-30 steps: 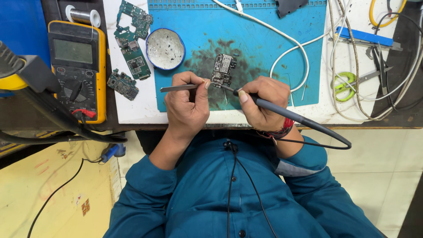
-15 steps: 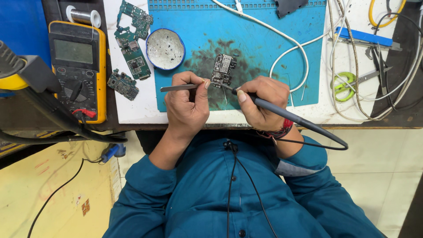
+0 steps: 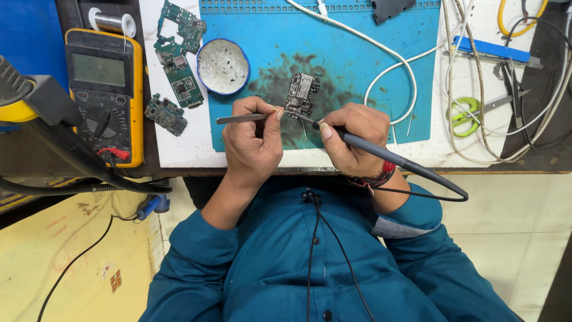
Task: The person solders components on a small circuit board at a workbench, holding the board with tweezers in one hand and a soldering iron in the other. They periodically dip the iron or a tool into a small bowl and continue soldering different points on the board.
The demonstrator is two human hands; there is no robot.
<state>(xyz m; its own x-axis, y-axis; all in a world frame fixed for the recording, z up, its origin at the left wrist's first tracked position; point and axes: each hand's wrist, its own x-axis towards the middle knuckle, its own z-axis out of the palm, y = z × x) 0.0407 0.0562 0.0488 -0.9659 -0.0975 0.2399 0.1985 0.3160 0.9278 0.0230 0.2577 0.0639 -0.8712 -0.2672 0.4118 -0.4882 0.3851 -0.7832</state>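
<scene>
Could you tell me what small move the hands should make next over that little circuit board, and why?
Probably ease the soldering iron tip down onto the small circuit board edge. The right hand holds the tip just beside the board, and the left hand has the tweezers there to steady it.

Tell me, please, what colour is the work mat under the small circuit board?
The work mat is blue with dark sooty stains around the circuit board; seen in the head view.

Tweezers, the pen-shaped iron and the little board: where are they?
tweezers (image 3: 241, 118), head view, on the bare metal shaft.
soldering iron (image 3: 381, 155), head view, on its dark handle.
small circuit board (image 3: 302, 92), head view, on its middle.
</scene>
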